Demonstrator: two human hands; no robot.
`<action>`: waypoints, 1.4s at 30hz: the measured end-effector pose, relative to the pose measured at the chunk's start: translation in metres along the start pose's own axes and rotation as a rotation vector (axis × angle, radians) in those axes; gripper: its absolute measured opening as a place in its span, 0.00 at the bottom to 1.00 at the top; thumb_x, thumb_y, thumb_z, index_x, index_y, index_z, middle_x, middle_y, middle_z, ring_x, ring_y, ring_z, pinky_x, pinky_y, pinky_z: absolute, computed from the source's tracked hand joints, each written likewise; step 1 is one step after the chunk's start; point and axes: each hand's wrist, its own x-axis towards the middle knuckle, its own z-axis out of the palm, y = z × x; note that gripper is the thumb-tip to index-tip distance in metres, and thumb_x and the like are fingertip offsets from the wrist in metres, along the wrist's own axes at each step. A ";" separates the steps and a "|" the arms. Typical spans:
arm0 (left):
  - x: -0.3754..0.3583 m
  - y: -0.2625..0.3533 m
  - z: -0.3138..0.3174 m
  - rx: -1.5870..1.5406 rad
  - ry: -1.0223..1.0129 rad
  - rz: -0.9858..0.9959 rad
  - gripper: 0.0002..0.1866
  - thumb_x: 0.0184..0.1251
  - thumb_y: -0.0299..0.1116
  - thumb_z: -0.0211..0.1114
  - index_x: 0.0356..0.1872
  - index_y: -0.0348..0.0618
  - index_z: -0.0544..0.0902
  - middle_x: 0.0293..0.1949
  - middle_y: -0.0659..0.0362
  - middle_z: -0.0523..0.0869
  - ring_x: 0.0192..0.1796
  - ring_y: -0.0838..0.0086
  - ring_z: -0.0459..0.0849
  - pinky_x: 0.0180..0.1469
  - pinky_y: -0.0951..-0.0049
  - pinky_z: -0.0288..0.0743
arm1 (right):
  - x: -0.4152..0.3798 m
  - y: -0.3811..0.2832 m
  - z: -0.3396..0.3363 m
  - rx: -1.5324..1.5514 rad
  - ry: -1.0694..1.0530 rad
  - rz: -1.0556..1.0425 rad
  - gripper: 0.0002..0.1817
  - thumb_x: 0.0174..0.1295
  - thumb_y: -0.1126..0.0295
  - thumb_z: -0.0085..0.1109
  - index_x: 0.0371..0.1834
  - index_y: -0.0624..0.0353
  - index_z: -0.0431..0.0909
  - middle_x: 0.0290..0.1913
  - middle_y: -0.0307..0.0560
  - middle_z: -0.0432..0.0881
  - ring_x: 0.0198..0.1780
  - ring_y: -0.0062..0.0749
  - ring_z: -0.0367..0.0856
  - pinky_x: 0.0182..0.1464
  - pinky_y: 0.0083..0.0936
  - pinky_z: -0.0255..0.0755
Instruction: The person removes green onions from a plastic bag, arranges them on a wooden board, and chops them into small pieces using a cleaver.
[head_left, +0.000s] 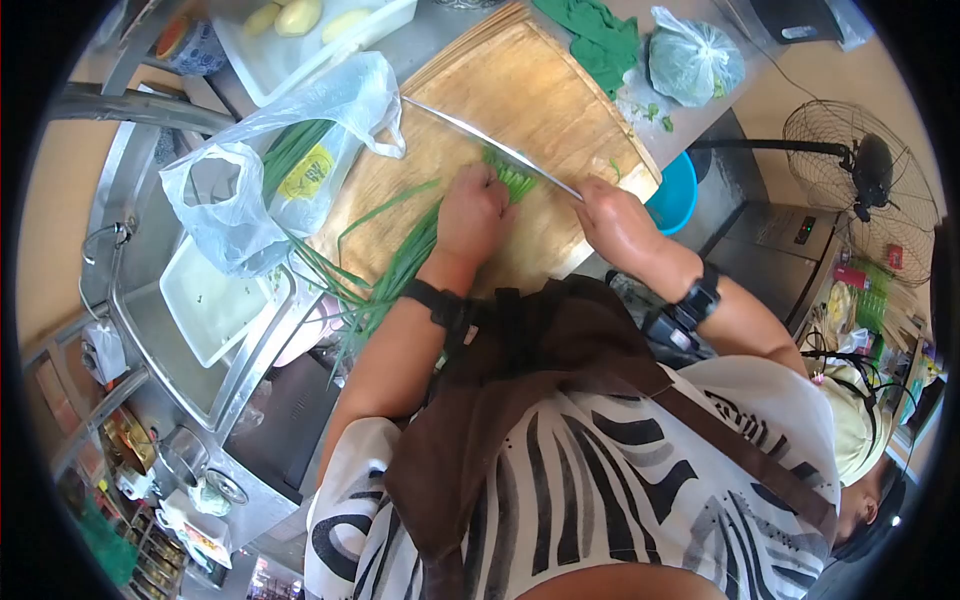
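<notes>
My left hand is closed round a bunch of green onions lying on a wooden cutting board. Their long leaves trail off the board's near left edge. In my right hand is the handle of a long knife, its blade slanting across the board just beyond my left fingers. Between the blade and my left hand lie the green cut ends. A clear plastic bag with more green onions inside rests at the board's left.
A white tub of peeled potatoes stands at the back left. At left is a metal sink with a white tray. A green cloth and a tied bag lie back right. A blue basin, a fan and another person are at right.
</notes>
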 end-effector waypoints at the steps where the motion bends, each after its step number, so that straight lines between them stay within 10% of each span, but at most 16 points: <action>1: -0.001 0.000 0.000 -0.006 0.011 0.014 0.13 0.40 0.29 0.75 0.19 0.42 0.76 0.34 0.51 0.76 0.41 0.54 0.77 0.41 0.57 0.73 | -0.008 -0.002 -0.007 -0.005 -0.004 -0.006 0.06 0.65 0.73 0.54 0.35 0.67 0.72 0.34 0.62 0.77 0.35 0.63 0.78 0.36 0.48 0.73; 27: -0.010 0.001 0.005 -0.015 0.045 0.016 0.14 0.40 0.27 0.76 0.21 0.42 0.75 0.36 0.53 0.77 0.43 0.55 0.77 0.43 0.58 0.74 | 0.004 -0.014 -0.004 -0.064 -0.221 0.070 0.06 0.52 0.80 0.54 0.33 0.69 0.76 0.34 0.63 0.79 0.37 0.61 0.80 0.39 0.47 0.75; 34: -0.009 0.000 0.005 0.014 0.039 0.014 0.14 0.41 0.28 0.76 0.20 0.43 0.75 0.36 0.53 0.76 0.42 0.56 0.76 0.43 0.58 0.73 | 0.022 -0.011 0.002 0.045 0.022 -0.011 0.05 0.57 0.78 0.54 0.33 0.69 0.76 0.41 0.66 0.78 0.38 0.61 0.80 0.41 0.48 0.75; 42: -0.011 0.001 0.004 0.001 -0.003 -0.021 0.10 0.45 0.31 0.73 0.24 0.41 0.80 0.40 0.55 0.76 0.46 0.60 0.75 0.48 0.62 0.74 | -0.031 -0.030 -0.054 -0.103 -0.242 0.062 0.08 0.63 0.73 0.56 0.34 0.70 0.74 0.37 0.64 0.76 0.37 0.62 0.79 0.39 0.47 0.74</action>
